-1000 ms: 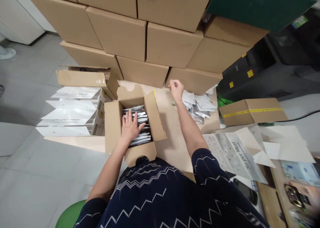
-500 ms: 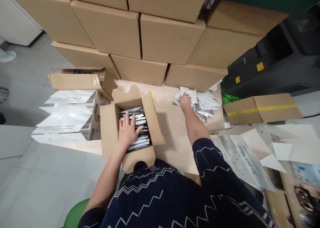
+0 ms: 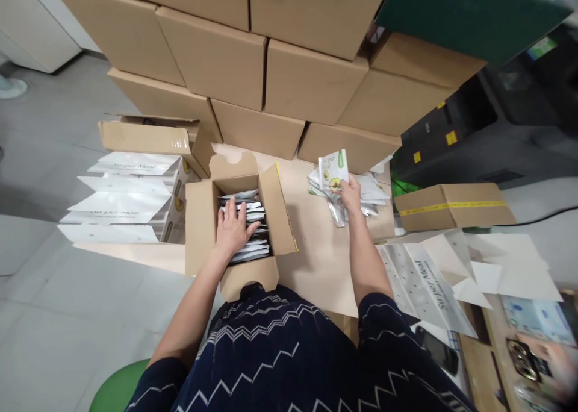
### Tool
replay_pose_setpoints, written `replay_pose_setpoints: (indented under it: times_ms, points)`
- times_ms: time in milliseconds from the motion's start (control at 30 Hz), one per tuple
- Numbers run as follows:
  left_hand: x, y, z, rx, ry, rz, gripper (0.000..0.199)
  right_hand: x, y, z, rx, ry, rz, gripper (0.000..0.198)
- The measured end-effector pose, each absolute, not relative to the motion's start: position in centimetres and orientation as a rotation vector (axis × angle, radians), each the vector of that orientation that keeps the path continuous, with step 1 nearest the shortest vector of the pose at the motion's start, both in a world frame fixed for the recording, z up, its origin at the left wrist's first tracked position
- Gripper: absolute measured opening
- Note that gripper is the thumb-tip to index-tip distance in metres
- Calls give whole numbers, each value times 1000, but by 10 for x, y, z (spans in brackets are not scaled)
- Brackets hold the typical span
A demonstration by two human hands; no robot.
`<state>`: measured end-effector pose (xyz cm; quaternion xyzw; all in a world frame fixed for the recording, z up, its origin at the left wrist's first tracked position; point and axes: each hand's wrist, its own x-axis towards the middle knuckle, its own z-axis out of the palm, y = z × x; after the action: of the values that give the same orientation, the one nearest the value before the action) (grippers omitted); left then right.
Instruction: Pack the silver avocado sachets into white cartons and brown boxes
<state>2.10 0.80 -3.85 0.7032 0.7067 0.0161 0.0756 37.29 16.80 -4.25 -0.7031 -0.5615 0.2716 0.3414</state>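
My left hand (image 3: pixel 233 230) lies with fingers spread on a row of upright sachets (image 3: pixel 251 253), packed inside an open cardboard box (image 3: pixel 198 225). The box has its flaps folded outward and stands at the table's front edge. Over to the right, my right hand (image 3: pixel 351 194) pinches a white sachet (image 3: pixel 333 168) printed with avocados and green shapes, held up by its lower corner. Beneath and behind it is a loose pile of white and silver sachets (image 3: pixel 370 189).
Stacked cardboard cartons (image 3: pixel 257 129) form a wall behind the table (image 3: pixel 316 249). White printed boxes (image 3: pixel 121 204) with raised flaps stand at left, beside an open carton (image 3: pixel 144 136). More white boxes (image 3: pixel 419 273), a taped carton (image 3: pixel 451 204) and a black machine (image 3: pixel 456 129) are at right.
My right hand has lifted a sachet off the pile and turned its printed side into view. My left hand stays on the sachets in the box. The camera view has shifted slightly.
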Motion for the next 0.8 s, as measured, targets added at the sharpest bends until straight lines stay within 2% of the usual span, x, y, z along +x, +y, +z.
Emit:
replay_pose_setpoints:
  times_ms: [133,300,400,567,800]
  points:
    - [23,6,-36,2103,2117,66,79,364,155,-3,-1275,-1137,994,36]
    - [24,6,-34,2074,2116,72,78,313,150,55,-914,-1373,1052,36]
    - [24,5,-34,2054,2112,77,79,269,151,71,-827,-1618,1075,38]
    - [24,5,-36,2053,2113,93,78,207,156,69,-770,-2141,985,39]
    - [22,4,-42,2070,2119,149,76,167,162,36,-835,-2691,827,46]
